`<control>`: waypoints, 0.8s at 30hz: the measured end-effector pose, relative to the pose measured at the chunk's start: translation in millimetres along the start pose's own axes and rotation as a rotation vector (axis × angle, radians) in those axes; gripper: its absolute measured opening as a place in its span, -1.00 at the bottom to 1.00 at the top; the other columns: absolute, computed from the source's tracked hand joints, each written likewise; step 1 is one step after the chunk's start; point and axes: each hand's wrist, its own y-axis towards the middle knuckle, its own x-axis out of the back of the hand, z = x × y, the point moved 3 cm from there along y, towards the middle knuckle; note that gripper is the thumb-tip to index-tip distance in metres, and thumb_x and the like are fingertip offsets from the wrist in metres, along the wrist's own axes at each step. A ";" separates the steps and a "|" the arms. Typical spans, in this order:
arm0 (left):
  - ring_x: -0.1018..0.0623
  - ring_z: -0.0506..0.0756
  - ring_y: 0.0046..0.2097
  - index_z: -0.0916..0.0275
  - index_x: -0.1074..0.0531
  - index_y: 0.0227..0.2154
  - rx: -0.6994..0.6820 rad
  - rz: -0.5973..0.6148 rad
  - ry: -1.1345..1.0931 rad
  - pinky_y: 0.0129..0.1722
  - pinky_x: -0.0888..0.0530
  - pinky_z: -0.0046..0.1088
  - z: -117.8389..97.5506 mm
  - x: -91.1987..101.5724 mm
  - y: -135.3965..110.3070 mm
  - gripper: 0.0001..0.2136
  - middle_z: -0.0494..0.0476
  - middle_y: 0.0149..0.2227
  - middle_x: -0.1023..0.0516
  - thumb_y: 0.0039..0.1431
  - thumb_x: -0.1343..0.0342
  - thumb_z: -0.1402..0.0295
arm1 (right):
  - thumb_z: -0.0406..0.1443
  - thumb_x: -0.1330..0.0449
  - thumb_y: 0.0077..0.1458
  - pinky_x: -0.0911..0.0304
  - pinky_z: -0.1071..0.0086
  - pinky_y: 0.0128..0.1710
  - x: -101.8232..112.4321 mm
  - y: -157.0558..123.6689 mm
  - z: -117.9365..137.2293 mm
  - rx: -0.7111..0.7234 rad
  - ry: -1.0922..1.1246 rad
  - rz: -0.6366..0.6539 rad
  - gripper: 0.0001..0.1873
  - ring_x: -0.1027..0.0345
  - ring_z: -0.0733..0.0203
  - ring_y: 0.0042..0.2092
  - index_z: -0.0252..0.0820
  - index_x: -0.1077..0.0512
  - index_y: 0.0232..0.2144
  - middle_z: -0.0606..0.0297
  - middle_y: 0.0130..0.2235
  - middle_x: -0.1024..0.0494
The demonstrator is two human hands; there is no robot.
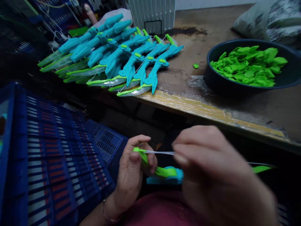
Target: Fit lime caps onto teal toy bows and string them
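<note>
A toy bow (pixel 166 172) in teal and bright green lies across my lap, its middle hidden behind my right hand. My left hand (pixel 131 174) is closed around the bow's green limb near the tip, thumb against the end. From that tip a thin white string (pixel 158 152) runs to my right hand (pixel 211 163), which is blurred and pinches the string between thumb and fingers. The bow's other green tip shows beyond my right hand, with string there too.
Several teal and green toy bows (pixel 141 62) are piled on the brown table (pixel 188 56). A dark tub (pixel 235 83) of small green plastic pieces stands to the right, a loose green piece (pixel 195 65) beside it. Blue crates (pixel 58 150) stand at left; a printed sack (pixel 268 22) lies back right.
</note>
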 end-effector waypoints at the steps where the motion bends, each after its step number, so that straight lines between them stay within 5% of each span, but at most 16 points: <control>1: -0.40 0.00 -0.47 0.02 -0.46 0.02 -0.024 0.011 0.008 -0.50 -0.35 -0.48 -3.3 2.2 1.9 -0.67 0.00 -0.41 -0.37 0.40 0.00 -0.01 | -0.40 -0.17 0.27 -0.37 0.29 -0.30 6.5 4.8 0.6 -0.023 0.000 -0.035 -0.80 -0.44 0.20 -0.33 -0.08 -0.45 -0.41 0.29 -0.36 -0.54; 6: -0.48 -0.09 -0.50 0.15 -0.54 -0.19 -0.096 0.064 0.099 -0.53 -0.35 -0.53 -15.1 13.8 5.3 -0.80 0.02 -0.22 -0.33 0.42 -0.07 0.19 | -0.45 -0.15 0.28 -0.37 0.36 -0.28 -5.4 0.6 -6.4 -0.056 0.075 -0.187 -0.86 -0.44 0.25 -0.32 -0.12 -0.40 -0.29 0.31 -0.36 -0.52; 12: -0.45 -0.09 -0.50 0.20 -0.49 -0.38 -0.107 0.005 0.153 -0.51 -0.40 -0.56 -18.7 14.9 5.5 -0.82 -0.03 -0.30 -0.34 0.38 -0.13 0.34 | -0.45 -0.11 0.31 -0.35 0.42 -0.27 -34.2 -19.8 -9.8 -0.029 0.142 -0.079 -0.88 -0.45 0.28 -0.28 -0.18 -0.41 -0.26 0.30 -0.33 -0.54; 17: -0.44 -0.04 -0.29 0.21 -0.48 -0.45 -0.119 -0.081 0.277 -0.30 -0.39 -0.60 -21.6 17.7 10.1 -0.78 0.00 -0.34 -0.38 0.35 -0.19 0.33 | -0.39 -0.14 0.35 -0.38 0.42 -0.23 -44.6 -21.6 -2.8 0.071 0.141 0.037 -0.87 -0.45 0.26 -0.19 -0.22 -0.46 -0.28 0.22 -0.23 -0.56; 20: -0.43 -0.01 -0.28 0.20 -0.51 -0.41 -0.119 -0.026 0.263 -0.25 -0.40 -0.57 -23.0 18.7 10.6 -0.80 0.01 -0.35 -0.39 0.36 -0.18 0.30 | -0.34 -0.20 0.33 -0.39 0.43 -0.25 -49.1 -20.1 -5.9 -0.017 0.256 0.035 -0.94 -0.43 0.27 -0.22 -0.20 -0.45 -0.25 0.24 -0.25 -0.53; 24: -0.41 -0.02 -0.37 0.17 -0.52 -0.36 -0.071 0.084 0.205 -0.46 -0.37 -0.58 -22.1 18.4 11.1 -0.80 0.02 -0.34 -0.37 0.39 -0.11 0.28 | -0.29 -0.34 0.20 -0.35 0.46 -0.35 -55.4 -16.7 -17.8 -0.311 0.567 0.060 -0.85 -0.40 0.32 -0.35 -0.18 -0.46 -0.38 0.35 -0.38 -0.48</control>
